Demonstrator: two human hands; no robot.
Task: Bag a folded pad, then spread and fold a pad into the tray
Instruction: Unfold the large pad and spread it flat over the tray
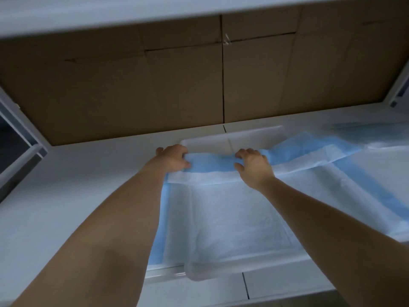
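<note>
On the white table, the blue-and-white absorbent pad lines the white plastic tray. Left hand and right hand pinch its far edge, fingers curled. The loose right side may bunch, skewing the fold.

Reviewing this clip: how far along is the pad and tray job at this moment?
Done: the pad is spread over the white tray. The bagging step cannot be confirmed here.
In hand: the left hand and right hand grip the pad's far edge, turned back so its blue side shows.
Left: the right side still trails over the table; folds remain.
</note>
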